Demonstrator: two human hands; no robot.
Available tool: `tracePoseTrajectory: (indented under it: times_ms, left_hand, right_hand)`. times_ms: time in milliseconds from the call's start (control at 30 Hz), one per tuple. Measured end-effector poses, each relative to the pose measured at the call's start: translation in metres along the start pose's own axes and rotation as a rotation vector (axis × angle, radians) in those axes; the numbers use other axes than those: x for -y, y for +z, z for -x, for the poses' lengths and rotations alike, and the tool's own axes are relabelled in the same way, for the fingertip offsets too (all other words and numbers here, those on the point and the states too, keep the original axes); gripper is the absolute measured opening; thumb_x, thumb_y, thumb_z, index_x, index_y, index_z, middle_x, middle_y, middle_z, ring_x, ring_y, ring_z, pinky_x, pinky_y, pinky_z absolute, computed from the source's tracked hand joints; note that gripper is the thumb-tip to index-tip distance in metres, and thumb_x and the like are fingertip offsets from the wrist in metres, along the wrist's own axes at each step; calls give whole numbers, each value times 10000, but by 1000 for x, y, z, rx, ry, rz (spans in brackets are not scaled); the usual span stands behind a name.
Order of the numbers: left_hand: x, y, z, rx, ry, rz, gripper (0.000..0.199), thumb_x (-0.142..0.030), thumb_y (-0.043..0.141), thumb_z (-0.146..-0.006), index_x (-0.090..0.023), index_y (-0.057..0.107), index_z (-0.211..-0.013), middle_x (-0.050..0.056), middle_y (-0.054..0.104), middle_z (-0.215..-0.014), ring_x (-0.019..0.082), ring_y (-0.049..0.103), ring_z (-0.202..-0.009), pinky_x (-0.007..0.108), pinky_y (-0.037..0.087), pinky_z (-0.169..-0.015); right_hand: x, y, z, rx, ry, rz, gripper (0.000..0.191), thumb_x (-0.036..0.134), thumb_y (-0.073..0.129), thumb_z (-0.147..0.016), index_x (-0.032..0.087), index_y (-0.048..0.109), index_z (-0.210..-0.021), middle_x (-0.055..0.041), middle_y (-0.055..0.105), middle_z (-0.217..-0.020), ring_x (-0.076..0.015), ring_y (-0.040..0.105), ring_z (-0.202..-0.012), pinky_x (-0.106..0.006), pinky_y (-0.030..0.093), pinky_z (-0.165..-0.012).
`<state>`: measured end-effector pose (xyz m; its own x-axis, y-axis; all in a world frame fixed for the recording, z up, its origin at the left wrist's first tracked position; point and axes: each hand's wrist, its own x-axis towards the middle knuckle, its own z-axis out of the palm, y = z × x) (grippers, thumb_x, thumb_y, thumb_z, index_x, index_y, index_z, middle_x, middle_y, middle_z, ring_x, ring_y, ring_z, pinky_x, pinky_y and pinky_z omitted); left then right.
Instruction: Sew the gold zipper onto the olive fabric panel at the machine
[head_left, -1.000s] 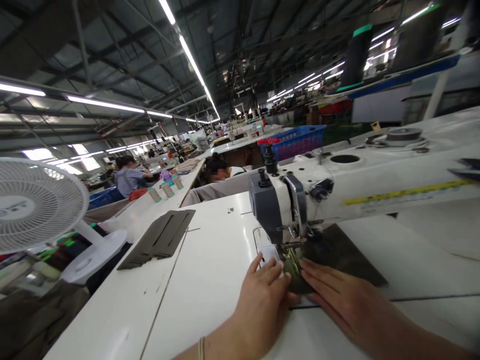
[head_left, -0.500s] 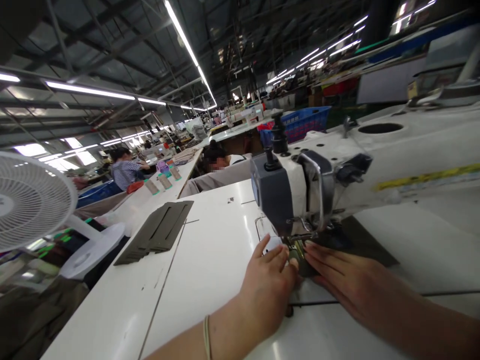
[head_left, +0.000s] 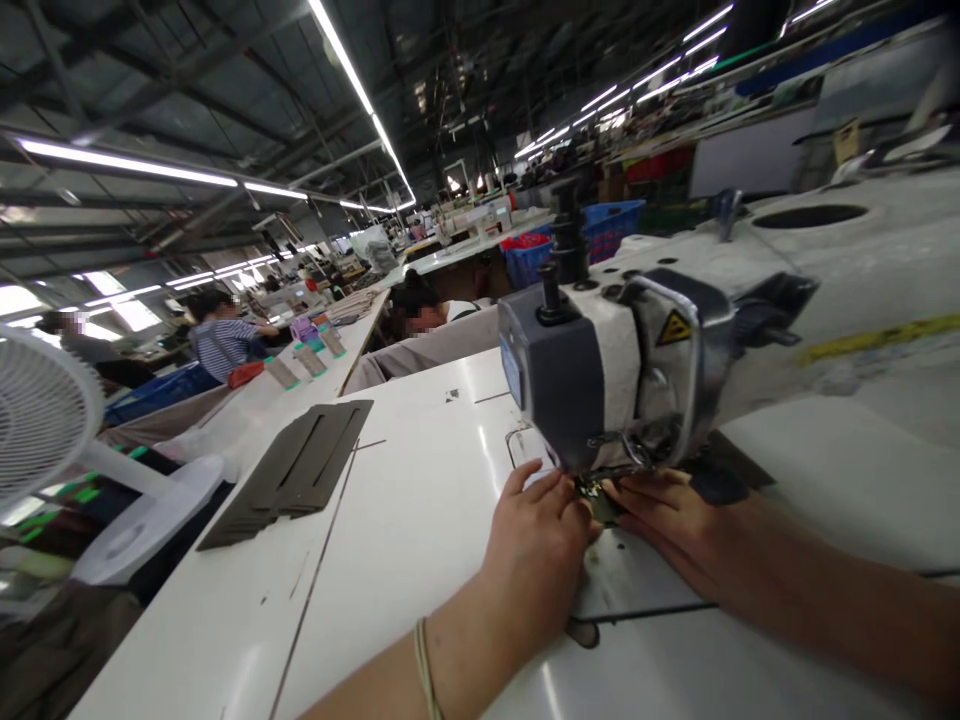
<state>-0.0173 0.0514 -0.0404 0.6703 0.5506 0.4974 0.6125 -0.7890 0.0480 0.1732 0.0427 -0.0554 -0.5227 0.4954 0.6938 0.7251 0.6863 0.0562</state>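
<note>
Cloth [head_left: 744, 460]: corner points right; machine [head_left: 566, 370] hides long axis.
Left hand [head_left: 534, 550]: half-curled, hold unclear.
Right hand [head_left: 679, 520]: flattish, hold unclear.

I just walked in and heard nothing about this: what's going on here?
Someone is at a sewing machine. Their left hand and right hand are at dark cloth, close under the machine's head. I can't tell if it's stitching. A pile of dark pieces lies on the white table, off to the left.
</note>
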Motion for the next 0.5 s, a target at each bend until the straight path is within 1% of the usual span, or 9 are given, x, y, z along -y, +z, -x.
tracePoseTrajectory:
  times_ms: [167, 333, 400, 500]
  left_hand:
    - [3, 3, 0, 21, -9, -5, 151, -206, 550, -909, -152, 598, -777, 65, 685, -907, 188, 641, -932, 376, 420, -980]
    - [7, 6, 1, 75, -27, -7, 130, -238, 580, -896, -155, 610, -800, 64, 681, -928, 193, 636, -945, 382, 396, -1005]
    - [8, 6, 1, 92, -35, -2, 129, -255, 590, -892, -159, 614, -809, 62, 679, -928, 194, 634, -951, 385, 388, -1015]
    - [7, 8, 2, 85, -36, 6, 144, -259, 595, -887, -158, 610, -785, 59, 680, -919, 192, 636, -936, 386, 383, -1018]
  right_hand:
    - [-2, 2, 1, 9, -20, -3, 365, 175, 281, -963, 160, 638, -891, -93, 693, -868, -161, 660, -713, -254, 530, -604]
    - [-4, 2, 0, 31, -51, -3, 337, 106, 305, -926, 165, 637, -920, -80, 693, -894, -158, 667, -783, -240, 539, -661]
    - [-4, 3, 1, 45, -61, -6, 340, 90, 304, -917, 165, 636, -921, -79, 693, -896, -158, 669, -783, -239, 542, -667]
    - [-5, 4, 2, 38, -36, -15, 329, 106, 311, -922, 166, 634, -921, -78, 695, -892, -173, 673, -794, -257, 551, -660]
